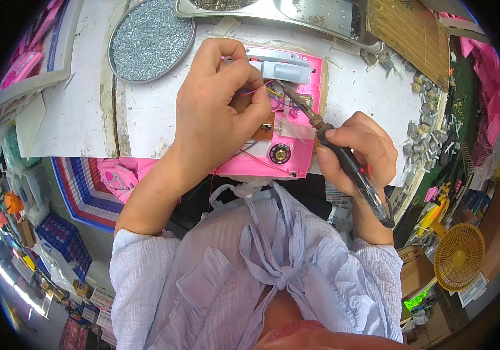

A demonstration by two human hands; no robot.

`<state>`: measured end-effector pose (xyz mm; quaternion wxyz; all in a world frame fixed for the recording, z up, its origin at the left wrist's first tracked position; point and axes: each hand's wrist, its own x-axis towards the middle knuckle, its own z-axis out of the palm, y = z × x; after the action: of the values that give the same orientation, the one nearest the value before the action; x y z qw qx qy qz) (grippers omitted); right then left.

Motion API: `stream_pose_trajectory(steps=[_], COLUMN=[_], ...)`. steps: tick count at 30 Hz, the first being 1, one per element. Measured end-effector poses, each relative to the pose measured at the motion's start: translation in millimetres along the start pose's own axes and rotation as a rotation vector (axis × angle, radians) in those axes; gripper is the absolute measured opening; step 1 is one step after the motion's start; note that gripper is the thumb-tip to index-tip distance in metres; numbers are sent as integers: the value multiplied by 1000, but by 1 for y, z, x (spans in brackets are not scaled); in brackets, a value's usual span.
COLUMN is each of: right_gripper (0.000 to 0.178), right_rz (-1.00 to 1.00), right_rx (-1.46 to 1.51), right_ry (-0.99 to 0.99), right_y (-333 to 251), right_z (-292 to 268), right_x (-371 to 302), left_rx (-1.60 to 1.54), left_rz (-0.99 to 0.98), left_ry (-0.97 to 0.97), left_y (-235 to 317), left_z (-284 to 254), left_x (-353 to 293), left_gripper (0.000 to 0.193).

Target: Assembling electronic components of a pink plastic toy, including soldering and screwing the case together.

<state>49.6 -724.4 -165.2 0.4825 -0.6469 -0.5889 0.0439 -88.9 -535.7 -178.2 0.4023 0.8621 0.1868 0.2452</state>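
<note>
A white desk is seen, with a round tray of screws set at its far left corner and a metal tray along its far edge. A pink casing is laid open at the near edge, in the middle. The left hand is rested on the casing, its grip pinched on thin wires over a brown board. A soldering iron is clasped in the closed grip of the right hand, its tip brought to the wires inside the casing. Small grey parts are heaped at the right edge.
</note>
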Motion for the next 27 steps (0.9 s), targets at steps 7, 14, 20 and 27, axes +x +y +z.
stream_pose_trajectory(steps=[7,14,20,27], right_gripper=[37,37,34,33], right_rz=[-83,-50,5,-5], right_rx=[-55,-7,25,41], right_ry=[-6,-5,-10,-26], right_y=[3,3,2,4], right_z=[0,-5,-10,-9], right_x=[3,1,2,5], left_rx=[-13,-1,11,15], left_rz=[-2,21,25,15], left_ry=[16,33,35,32], left_y=[1,-1,1,3], left_z=[1,4,4,4], left_x=[0,0,0,0], left_gripper=[9,9,9,10])
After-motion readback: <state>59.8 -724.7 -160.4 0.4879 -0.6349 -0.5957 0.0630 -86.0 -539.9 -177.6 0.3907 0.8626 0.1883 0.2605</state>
